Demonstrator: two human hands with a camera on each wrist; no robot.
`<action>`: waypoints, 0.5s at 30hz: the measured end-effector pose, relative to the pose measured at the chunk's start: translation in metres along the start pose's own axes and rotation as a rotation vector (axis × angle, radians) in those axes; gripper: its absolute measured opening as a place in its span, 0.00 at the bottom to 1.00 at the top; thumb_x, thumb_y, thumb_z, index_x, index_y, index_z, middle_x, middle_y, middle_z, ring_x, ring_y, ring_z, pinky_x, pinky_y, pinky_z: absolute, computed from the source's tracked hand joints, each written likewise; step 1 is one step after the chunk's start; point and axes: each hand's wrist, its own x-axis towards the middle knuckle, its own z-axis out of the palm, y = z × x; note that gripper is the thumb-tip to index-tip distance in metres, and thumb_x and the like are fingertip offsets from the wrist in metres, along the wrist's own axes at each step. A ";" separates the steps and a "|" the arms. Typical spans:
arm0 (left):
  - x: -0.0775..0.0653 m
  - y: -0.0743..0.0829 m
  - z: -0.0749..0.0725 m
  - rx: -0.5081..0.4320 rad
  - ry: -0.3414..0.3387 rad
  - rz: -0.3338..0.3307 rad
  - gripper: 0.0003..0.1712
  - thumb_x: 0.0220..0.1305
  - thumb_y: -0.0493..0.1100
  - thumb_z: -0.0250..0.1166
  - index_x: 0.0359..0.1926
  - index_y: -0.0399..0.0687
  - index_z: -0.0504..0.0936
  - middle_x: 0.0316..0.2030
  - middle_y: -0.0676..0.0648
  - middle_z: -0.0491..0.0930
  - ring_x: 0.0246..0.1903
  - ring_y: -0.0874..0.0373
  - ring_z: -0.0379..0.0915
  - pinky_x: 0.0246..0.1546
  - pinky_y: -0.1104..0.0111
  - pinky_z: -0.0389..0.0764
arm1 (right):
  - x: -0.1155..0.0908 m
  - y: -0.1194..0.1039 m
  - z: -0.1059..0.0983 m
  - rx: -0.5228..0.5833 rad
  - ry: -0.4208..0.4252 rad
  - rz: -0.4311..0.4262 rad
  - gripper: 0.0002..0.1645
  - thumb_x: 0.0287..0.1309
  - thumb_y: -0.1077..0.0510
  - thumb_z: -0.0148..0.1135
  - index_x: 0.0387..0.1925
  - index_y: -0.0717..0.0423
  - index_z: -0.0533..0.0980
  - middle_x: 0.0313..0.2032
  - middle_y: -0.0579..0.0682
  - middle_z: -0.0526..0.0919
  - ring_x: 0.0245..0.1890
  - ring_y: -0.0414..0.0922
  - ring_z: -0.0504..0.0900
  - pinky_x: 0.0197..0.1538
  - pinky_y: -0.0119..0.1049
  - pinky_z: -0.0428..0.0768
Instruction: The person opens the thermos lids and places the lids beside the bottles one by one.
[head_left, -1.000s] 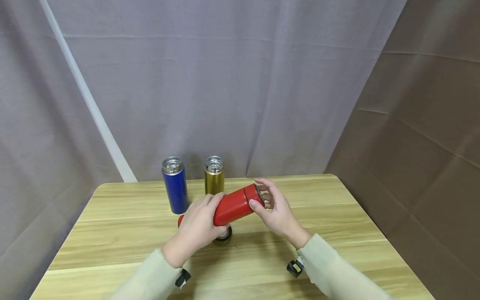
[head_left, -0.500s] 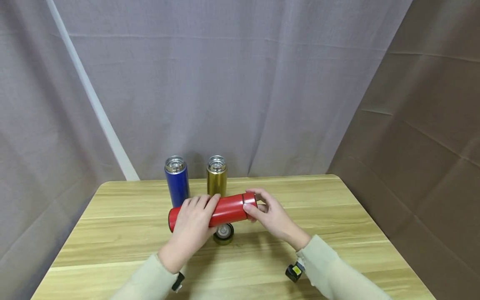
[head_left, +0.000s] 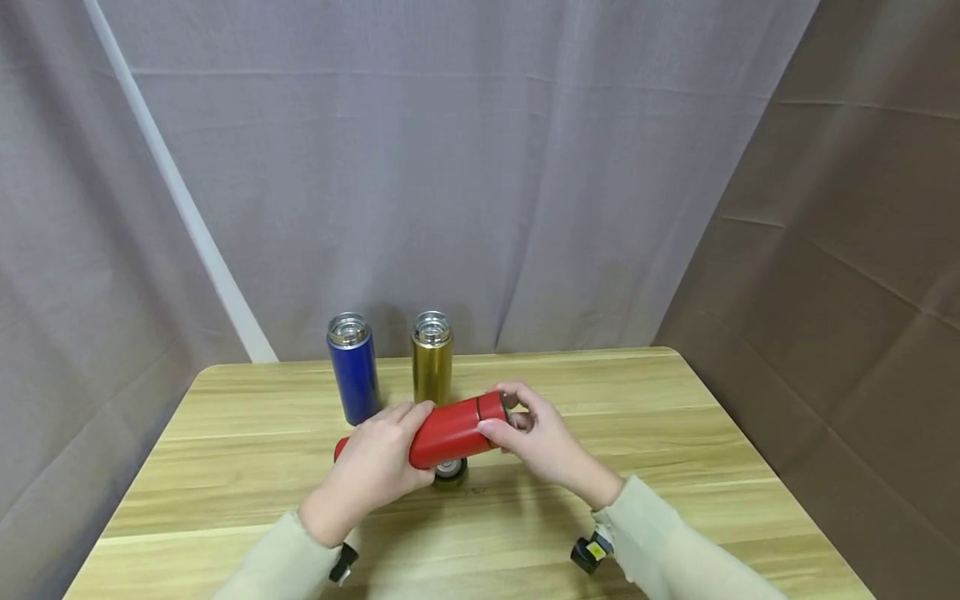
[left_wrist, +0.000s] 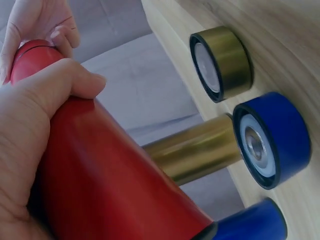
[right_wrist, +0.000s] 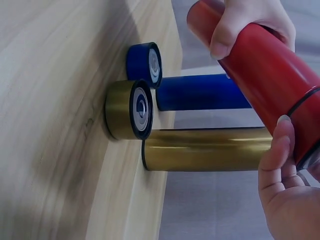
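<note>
My left hand [head_left: 371,458] is wrapped round the body of a red thermos flask [head_left: 448,435], held tilted above the table with its lid end up to the right. At that end my right hand [head_left: 551,437] grips the red lid [head_left: 492,407], thumb on the near side and fingers round the far side. A dark seam parts lid and body, seen also in the right wrist view. Below the flask, a gold lid [right_wrist: 119,110] and a blue lid [right_wrist: 137,61] rest on the table. The left hand hides the blue one in the head view.
Two uncapped flasks stand upright toward the table's back edge, one blue [head_left: 354,379] and one gold [head_left: 432,367]. The red flask overlaps the gold one's lower part in the head view. Behind the wooden table [head_left: 637,417] hangs a grey curtain [head_left: 420,167].
The red flask swings from tilted to nearly level and back to tilted, ending slightly lower and further left. Both hands move with it, and the right fingers shift on the lid.
</note>
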 end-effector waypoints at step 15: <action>0.001 0.002 -0.001 -0.411 -0.227 -0.087 0.34 0.38 0.52 0.76 0.51 0.60 0.76 0.37 0.66 0.77 0.33 0.70 0.73 0.36 0.70 0.77 | -0.013 -0.032 -0.002 -0.261 -0.014 -0.197 0.28 0.51 0.55 0.74 0.53 0.46 0.73 0.46 0.45 0.76 0.38 0.46 0.80 0.37 0.39 0.82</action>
